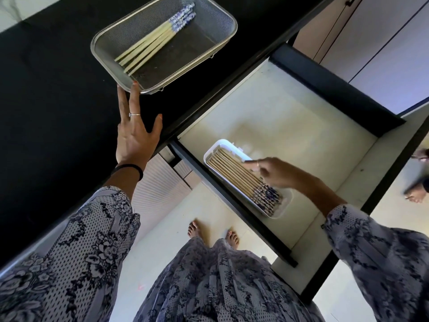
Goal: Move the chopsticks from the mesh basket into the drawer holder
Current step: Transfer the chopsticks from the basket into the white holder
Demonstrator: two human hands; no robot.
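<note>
A metal mesh basket (pixel 216 13) sits on the black counter and holds several bamboo chopsticks (pixel 148 44) with blue-and-white patterned ends. My left hand (pixel 133 133) lies flat on the counter, fingers spread, fingertips touching the basket's near rim. In the open drawer, a white holder (pixel 234 147) is filled with a row of the same chopsticks (pixel 236 175). My right hand (pixel 275 173) hovers over that row, fingers curled and touching the chopsticks; whether it pinches one is unclear.
The drawer (pixel 290 108) has a pale floor and dark side walls. The black counter (pixel 46 101) stretches left. My bare feet (pixel 213 233) stand on the pale floor below. Another person's foot (pixel 416 196) shows at the right edge.
</note>
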